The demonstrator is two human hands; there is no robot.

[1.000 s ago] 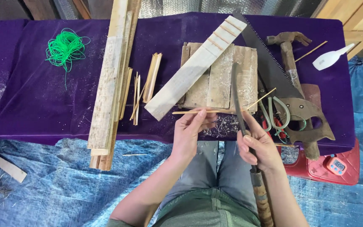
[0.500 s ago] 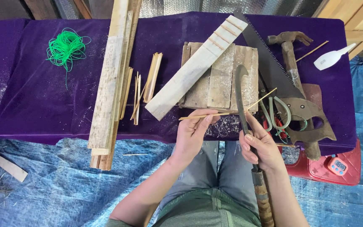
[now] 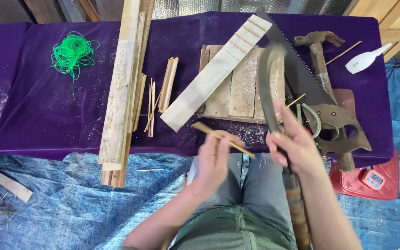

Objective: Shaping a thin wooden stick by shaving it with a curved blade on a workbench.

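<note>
Mid-whittling over purple counter (image 3: 33, 115): left hand (image 3: 214, 162) closed around thin bamboo sliver (image 3: 223, 139), right hand (image 3: 292, 146) clasping curved blade (image 3: 267, 83); split sticks (image 3: 167, 83) piled, planks (image 3: 121, 92) uncut.

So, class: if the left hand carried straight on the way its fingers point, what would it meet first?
The left hand holds a thin wooden stick and points up toward the table. Going on, it would probably first meet the front edge of the purple cloth, then the pale notched plank; depth is unclear.

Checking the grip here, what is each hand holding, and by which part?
The left hand pinches a thin wooden stick near its middle. The right hand grips a curved knife at its handle.
</note>
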